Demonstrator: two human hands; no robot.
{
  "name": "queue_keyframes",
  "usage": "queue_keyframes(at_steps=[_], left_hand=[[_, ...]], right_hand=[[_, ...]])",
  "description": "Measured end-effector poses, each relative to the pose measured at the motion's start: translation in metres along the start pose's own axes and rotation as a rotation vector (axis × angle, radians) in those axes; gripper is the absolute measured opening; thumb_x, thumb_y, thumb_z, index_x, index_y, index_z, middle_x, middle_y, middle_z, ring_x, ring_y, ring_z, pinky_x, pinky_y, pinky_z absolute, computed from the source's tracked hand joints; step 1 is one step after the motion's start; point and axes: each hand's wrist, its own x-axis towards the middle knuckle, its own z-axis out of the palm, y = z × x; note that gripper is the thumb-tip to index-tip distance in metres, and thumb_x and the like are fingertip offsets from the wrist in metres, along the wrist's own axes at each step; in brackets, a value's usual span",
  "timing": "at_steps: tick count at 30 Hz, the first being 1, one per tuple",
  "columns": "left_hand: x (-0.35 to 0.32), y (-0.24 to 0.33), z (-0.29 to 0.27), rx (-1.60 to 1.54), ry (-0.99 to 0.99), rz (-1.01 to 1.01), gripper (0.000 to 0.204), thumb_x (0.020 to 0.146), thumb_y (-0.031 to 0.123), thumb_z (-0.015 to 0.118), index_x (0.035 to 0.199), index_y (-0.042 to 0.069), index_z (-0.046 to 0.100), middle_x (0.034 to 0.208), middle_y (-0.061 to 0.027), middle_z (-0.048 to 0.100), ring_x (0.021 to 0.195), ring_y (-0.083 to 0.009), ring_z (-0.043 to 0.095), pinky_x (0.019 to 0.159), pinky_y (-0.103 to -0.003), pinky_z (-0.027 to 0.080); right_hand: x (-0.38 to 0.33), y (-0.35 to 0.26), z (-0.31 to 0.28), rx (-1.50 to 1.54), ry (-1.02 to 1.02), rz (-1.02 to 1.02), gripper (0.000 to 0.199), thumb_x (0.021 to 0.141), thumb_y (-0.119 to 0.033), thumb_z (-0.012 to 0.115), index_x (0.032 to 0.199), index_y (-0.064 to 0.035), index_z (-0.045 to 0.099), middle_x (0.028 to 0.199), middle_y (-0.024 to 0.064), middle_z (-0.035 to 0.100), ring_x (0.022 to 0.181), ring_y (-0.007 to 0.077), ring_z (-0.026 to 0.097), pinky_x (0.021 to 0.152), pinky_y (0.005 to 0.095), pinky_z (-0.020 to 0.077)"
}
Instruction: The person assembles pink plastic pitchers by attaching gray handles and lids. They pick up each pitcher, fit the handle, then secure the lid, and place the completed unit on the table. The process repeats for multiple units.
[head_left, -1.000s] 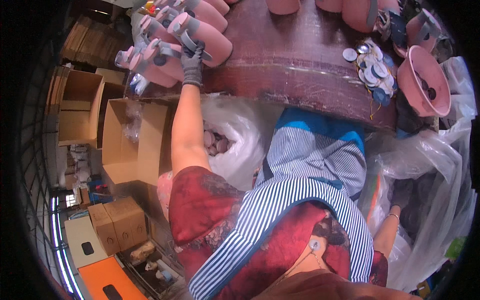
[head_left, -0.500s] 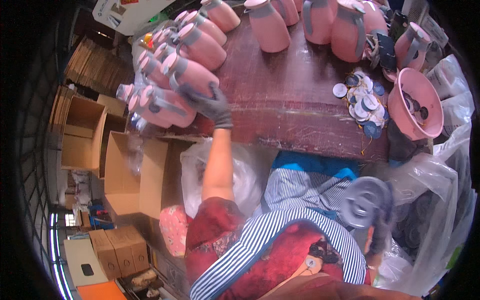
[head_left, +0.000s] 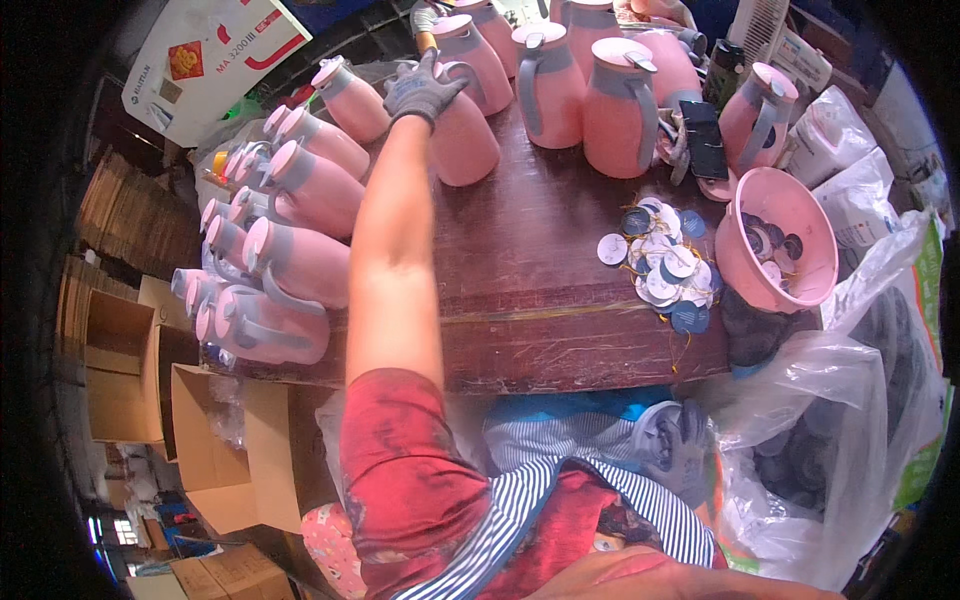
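Observation:
My left hand (head_left: 425, 92), in a grey glove, reaches to the table's far side. Its fingers are closed over the top of a pink jug (head_left: 465, 145), hiding that jug's lid and spout. My right hand (head_left: 688, 450), also gloved, is low by the striped apron, gripping a round grey plastic part (head_left: 657, 432) with a ringed face. Beside the left arm, several pink jugs with grey handles (head_left: 305, 265) stand crowded at the table's left end. More pink jugs (head_left: 615, 120) are at the far side, right of the held one.
The dark red table (head_left: 530, 345) bears a heap of round tags (head_left: 665, 265) with yellow strings. A pink basin (head_left: 770, 290) holds more discs. Right of me hangs a clear plastic bag (head_left: 790, 420) with dark parts. Cardboard boxes (head_left: 215, 470) stand at left.
My left hand has left the jugs at the left end and moved to the far side, onto a jug. The right hand has brought the round grey part nearer the table edge. The view has shifted.

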Motion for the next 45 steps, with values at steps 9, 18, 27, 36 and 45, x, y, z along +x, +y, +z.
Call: queue_keyframes(at_steps=[9,18,27,36,45], left_hand=[[-0.307,-0.047,-0.091,-0.841,0.504,0.169,0.072,0.08,0.016,0.08,0.144,0.004,0.048,0.148,-0.0136,0.047,0.135,-0.0276,0.043,0.113,-0.041,0.033],[-0.514,-0.001,-0.158,-2.383,-0.069,-0.926,0.054,0.106,0.034,0.044,0.152,0.008,0.035,0.15,-0.0074,0.044,0.131,-0.0193,0.048,0.111,-0.035,0.038],[-0.557,-0.007,-0.12,-2.113,-0.26,-0.734,0.054,0.103,0.04,0.049,0.147,0.009,0.042,0.14,-0.0104,0.054,0.123,-0.0226,0.056,0.101,-0.038,0.049],[-0.545,0.048,-0.175,-1.448,0.081,0.357,0.032,0.098,0.03,0.055,0.125,0.012,0.055,0.126,-0.014,0.061,0.112,-0.0283,0.059,0.094,-0.042,0.049],[-0.433,0.071,-0.166,-1.164,-0.568,0.787,0.078,0.065,0.028,0.081,0.134,0.003,0.058,0.137,-0.0232,0.054,0.126,-0.0366,0.053,0.105,-0.045,0.042]], right_hand=[[0.004,-0.014,-0.003,-0.031,-0.001,-0.036,0.097,0.072,-0.062,0.073,0.147,-0.009,0.041,0.155,0.0294,0.029,0.143,0.049,0.028,0.115,0.061,0.0227],[0.009,-0.092,-0.076,1.037,0.264,-0.436,0.094,0.081,-0.053,0.074,0.149,0.0002,0.038,0.155,0.0221,0.036,0.144,0.0349,0.033,0.117,0.0467,0.0255],[-0.025,-0.096,-0.101,0.513,0.36,-0.799,0.096,0.08,-0.069,0.062,0.146,-0.0014,0.044,0.155,0.0283,0.032,0.144,0.0491,0.029,0.117,0.0579,0.02],[0.0,-0.03,-0.007,0.596,0.402,-0.595,0.054,0.088,-0.029,0.068,0.134,-0.0042,0.054,0.138,0.0196,0.053,0.128,0.0352,0.05,0.11,0.046,0.0378],[-0.025,0.002,-0.017,1.687,-0.169,0.35,0.046,0.103,-0.041,0.05,0.131,-0.0048,0.056,0.118,0.0106,0.063,0.101,0.0187,0.064,0.089,0.0311,0.0532]])
